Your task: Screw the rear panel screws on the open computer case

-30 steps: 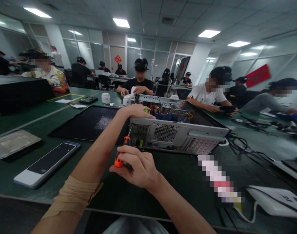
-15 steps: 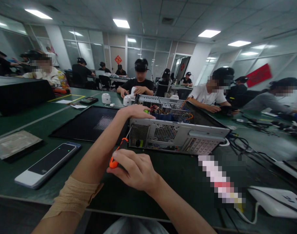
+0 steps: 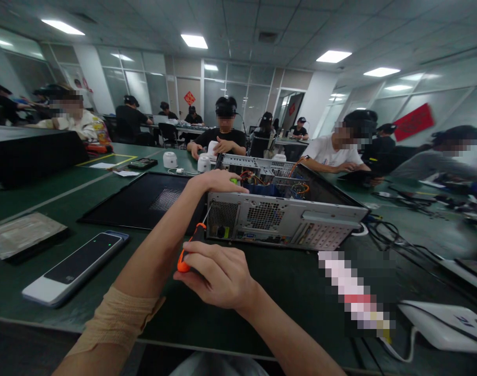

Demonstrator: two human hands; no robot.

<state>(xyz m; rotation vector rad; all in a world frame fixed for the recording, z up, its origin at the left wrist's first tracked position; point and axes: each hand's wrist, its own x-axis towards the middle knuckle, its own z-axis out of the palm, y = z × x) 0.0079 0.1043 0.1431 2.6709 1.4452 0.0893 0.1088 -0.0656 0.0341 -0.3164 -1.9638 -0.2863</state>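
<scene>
An open desktop computer case (image 3: 293,214) lies on its side in front of me, its metal back panel with vents and ports facing me. My left hand (image 3: 222,181) is closed over its upper left corner, the thumb along the rim; the other fingertips are partly hidden. My right hand (image 3: 220,271) grips the orange and black handle of a screwdriver (image 3: 200,230). The shaft slants up and its tip meets the left edge of the back panel. Whether a screw sits under the tip is too small to tell. Coloured wires (image 3: 252,178) show inside the case.
A black side panel (image 3: 123,203) lies left of the case. Nearer are a white and black handheld device (image 3: 71,271) and a flat worn metal box (image 3: 26,232). Cables (image 3: 391,230) and a white device (image 3: 444,324) occupy the right. Several people sit around.
The fingers of my right hand have shifted slightly on the screwdriver handle, which has turned a little. My left hand stays on the case corner.
</scene>
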